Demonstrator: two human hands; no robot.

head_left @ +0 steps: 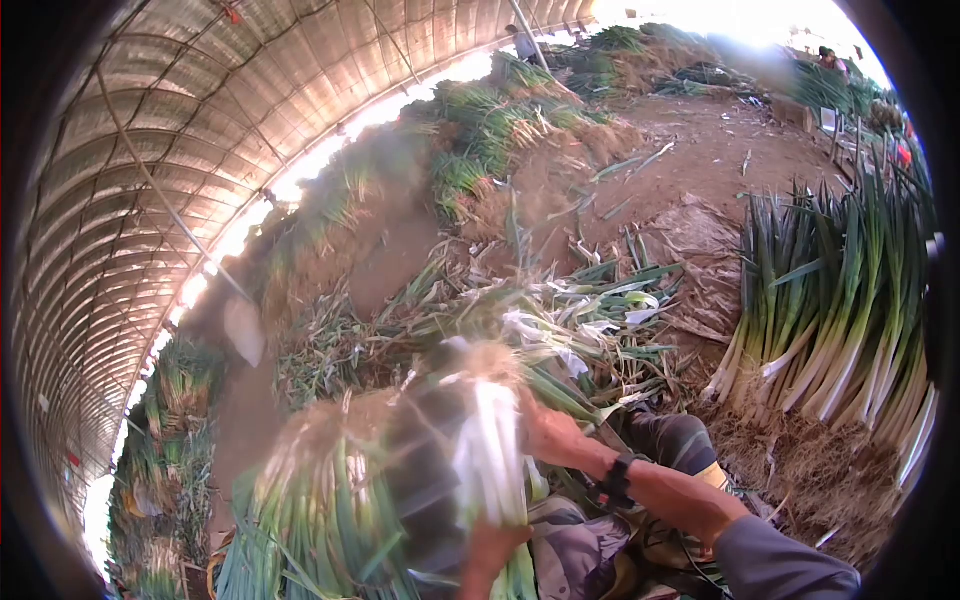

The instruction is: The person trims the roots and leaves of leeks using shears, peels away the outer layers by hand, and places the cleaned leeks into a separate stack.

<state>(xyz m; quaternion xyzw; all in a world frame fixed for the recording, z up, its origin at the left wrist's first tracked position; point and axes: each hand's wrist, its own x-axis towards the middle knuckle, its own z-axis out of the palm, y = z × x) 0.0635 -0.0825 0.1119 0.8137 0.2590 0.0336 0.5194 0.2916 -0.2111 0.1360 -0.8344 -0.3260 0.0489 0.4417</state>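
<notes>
Above my lap is a bundle of long green onions (490, 440), roots up, with white stalks in the middle and green leaves pointing down. My left hand (495, 548) grips the bundle low down, its fingers wrapped across the stalks. Higher up, beside the white part near the roots, my right hand (552, 432) holds the bundle from the right. Its fingers are partly hidden behind the stalks and blurred. A dark watch (613, 482) sits on the right wrist. Left of the bundle lies a pile of green onions (335, 500) with their roots toward the far side.
On the right, green onions (830, 300) stand in a thick row, roots down. Stripped leaves (590, 325) litter the ground ahead. More onion heaps (490, 130) line the left side under a curved roof (200, 110). Far back, a person (523, 42) is visible.
</notes>
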